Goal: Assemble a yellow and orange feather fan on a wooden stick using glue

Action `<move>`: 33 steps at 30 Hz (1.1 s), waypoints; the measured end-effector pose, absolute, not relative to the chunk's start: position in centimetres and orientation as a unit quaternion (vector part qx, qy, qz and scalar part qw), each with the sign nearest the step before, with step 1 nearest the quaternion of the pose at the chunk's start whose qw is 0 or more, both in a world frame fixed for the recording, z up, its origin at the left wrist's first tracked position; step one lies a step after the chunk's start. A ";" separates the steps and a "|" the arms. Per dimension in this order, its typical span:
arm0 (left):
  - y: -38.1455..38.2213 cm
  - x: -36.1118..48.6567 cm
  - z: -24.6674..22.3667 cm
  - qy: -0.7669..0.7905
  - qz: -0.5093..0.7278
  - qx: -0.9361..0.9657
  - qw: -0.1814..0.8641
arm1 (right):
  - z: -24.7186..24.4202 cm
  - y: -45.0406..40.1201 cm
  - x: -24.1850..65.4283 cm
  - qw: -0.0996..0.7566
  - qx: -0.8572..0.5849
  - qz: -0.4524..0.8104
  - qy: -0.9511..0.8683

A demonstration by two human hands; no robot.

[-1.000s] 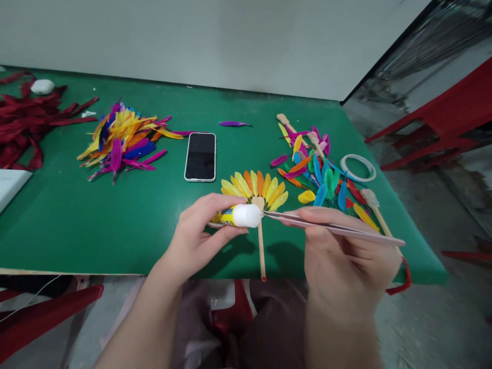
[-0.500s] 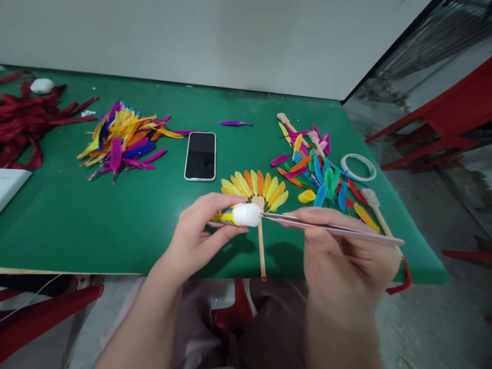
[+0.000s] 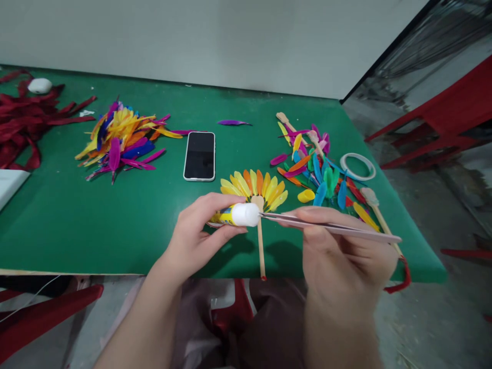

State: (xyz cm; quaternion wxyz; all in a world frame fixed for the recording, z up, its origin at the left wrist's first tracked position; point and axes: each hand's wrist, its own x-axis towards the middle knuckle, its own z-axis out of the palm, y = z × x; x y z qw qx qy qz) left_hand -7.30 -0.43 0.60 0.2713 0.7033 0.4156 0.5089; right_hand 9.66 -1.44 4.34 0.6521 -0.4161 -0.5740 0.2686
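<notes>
My left hand [image 3: 200, 228] is closed around a glue stick [image 3: 230, 215] with a yellow label, its white end pointing right. Pinched in my right hand [image 3: 346, 246] are metal tweezers [image 3: 326, 226], their tips at the white end of the glue stick. Whether the tips grip anything is too small to tell. Below the glue stick, on the table, lies a fan of yellow and orange feathers [image 3: 274, 192] spread around the head of a wooden stick [image 3: 262, 251]. Part of the fan is hidden behind my left hand and the glue stick.
A phone [image 3: 200, 156] lies on the green table [image 3: 115, 225]. Left are a feather pile [image 3: 123, 136] and dark red ribbons [image 3: 23, 120]. To the right sit loose feathers [image 3: 326, 179], a yellow cap [image 3: 306, 196], a tape roll [image 3: 358, 166] and another wooden stick [image 3: 378, 212].
Hardly anything differs. The whole view has shifted very slightly; both hands keep their hold, and the tweezer tips stay at the white end of the glue stick.
</notes>
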 end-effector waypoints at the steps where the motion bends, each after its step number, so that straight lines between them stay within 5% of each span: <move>1: -0.4 -7.3 0.6 0.416 0.510 0.702 0.273 | 4.3 -1.5 9.7 0.649 -0.415 0.272 -0.576; 33: -0.5 -7.3 0.4 0.392 0.527 0.693 0.298 | 4.1 -1.4 9.6 0.664 -0.415 0.282 -0.555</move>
